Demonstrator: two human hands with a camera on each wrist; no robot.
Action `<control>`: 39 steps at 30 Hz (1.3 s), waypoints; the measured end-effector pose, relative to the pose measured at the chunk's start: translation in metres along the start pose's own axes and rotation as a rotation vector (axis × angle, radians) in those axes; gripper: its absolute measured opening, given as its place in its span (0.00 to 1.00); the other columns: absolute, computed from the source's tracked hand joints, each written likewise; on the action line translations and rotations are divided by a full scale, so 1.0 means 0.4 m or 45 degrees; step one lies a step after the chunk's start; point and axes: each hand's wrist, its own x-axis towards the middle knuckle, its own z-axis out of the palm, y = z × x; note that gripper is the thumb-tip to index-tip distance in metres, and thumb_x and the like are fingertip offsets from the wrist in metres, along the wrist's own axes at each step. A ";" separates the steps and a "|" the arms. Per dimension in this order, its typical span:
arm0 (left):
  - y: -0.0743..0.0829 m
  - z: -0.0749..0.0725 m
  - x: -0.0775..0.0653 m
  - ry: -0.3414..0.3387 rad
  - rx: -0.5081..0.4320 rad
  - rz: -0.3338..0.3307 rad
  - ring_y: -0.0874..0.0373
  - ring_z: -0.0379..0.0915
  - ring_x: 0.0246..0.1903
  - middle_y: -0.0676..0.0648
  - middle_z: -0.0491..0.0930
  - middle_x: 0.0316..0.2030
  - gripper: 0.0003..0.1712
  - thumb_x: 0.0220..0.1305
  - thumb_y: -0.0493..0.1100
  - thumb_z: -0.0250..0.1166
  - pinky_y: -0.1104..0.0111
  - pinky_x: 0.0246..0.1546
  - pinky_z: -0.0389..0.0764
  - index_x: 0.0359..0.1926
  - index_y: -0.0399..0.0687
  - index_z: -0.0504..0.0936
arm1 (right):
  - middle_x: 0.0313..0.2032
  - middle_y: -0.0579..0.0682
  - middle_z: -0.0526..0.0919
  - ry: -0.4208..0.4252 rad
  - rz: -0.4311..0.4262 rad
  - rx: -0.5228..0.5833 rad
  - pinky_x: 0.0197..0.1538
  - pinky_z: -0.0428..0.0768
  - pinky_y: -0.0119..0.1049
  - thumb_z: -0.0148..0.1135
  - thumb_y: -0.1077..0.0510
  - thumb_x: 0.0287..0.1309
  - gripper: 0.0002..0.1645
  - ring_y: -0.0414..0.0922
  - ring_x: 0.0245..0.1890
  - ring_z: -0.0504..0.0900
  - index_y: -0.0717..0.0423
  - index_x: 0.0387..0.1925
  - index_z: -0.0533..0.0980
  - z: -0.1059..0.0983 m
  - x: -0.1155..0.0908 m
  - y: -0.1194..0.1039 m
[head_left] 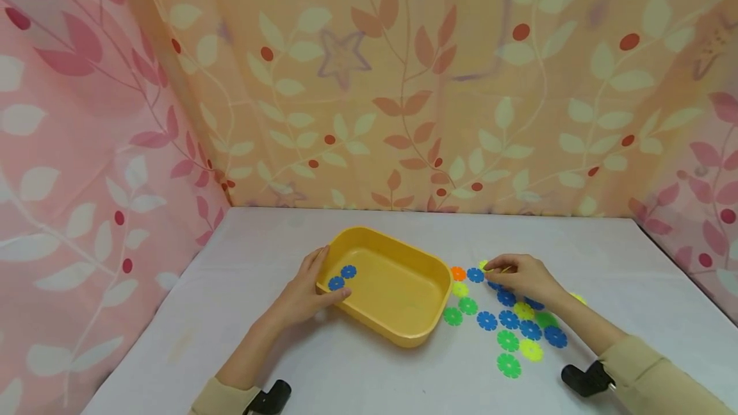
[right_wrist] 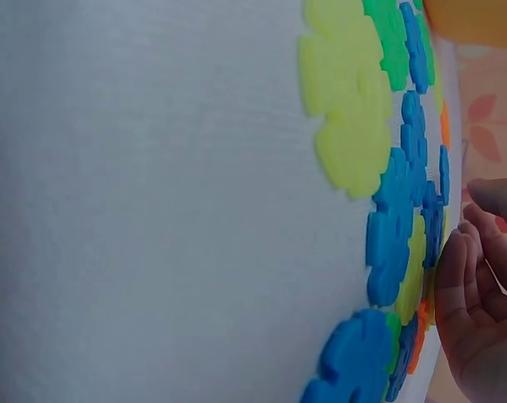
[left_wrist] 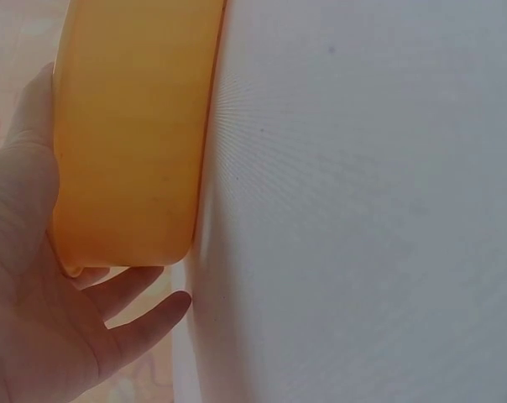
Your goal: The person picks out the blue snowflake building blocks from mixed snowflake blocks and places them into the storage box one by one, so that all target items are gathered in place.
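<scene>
A yellow plastic basin (head_left: 398,274) sits on the table with two blue notched discs (head_left: 343,277) inside, near its left end. My left hand (head_left: 308,290) holds the basin's left end, thumb over the rim; the left wrist view shows the fingers (left_wrist: 128,290) against the outer wall. To the basin's right lie several flower-shaped plastic discs in blue, green, yellow and orange. My right hand (head_left: 524,276) is over the far part of these discs, with bent fingers close to a yellow disc (head_left: 483,265). Whether its fingertips pinch a disc is hidden.
The table has a white cloth (head_left: 277,229). Green discs (head_left: 509,365) lie at the near side of the scattered group, and an orange disc (head_left: 458,273) is close to the basin's right wall. Patterned curtains (head_left: 403,82) stand behind and at both sides.
</scene>
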 end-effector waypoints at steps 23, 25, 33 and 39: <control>-0.004 0.003 -0.001 0.024 0.022 0.006 0.39 0.59 0.66 0.48 0.47 0.74 0.62 0.53 0.69 0.68 0.44 0.62 0.63 0.78 0.51 0.45 | 0.27 0.45 0.76 0.041 -0.124 -0.132 0.30 0.72 0.29 0.72 0.53 0.55 0.13 0.45 0.30 0.71 0.55 0.40 0.83 0.025 0.013 0.006; -0.005 0.003 0.000 0.025 0.024 0.008 0.39 0.59 0.66 0.48 0.47 0.74 0.62 0.53 0.69 0.68 0.44 0.62 0.63 0.78 0.52 0.45 | 0.27 0.45 0.76 0.043 -0.121 -0.130 0.30 0.72 0.29 0.72 0.53 0.55 0.13 0.45 0.30 0.71 0.55 0.40 0.83 0.026 0.012 0.006; -0.006 0.003 0.003 0.007 0.029 -0.004 0.39 0.58 0.67 0.50 0.46 0.75 0.63 0.53 0.69 0.68 0.45 0.63 0.62 0.78 0.53 0.43 | 0.26 0.45 0.76 0.050 -0.106 -0.130 0.30 0.71 0.30 0.72 0.52 0.55 0.13 0.45 0.29 0.71 0.55 0.39 0.83 0.027 0.011 0.006; -0.004 0.003 0.003 0.011 0.018 -0.006 0.39 0.57 0.67 0.49 0.46 0.74 0.62 0.53 0.68 0.68 0.44 0.64 0.60 0.78 0.53 0.44 | 0.25 0.45 0.74 0.059 -0.122 -0.139 0.29 0.69 0.30 0.72 0.52 0.55 0.12 0.45 0.29 0.70 0.55 0.38 0.83 0.026 0.012 0.007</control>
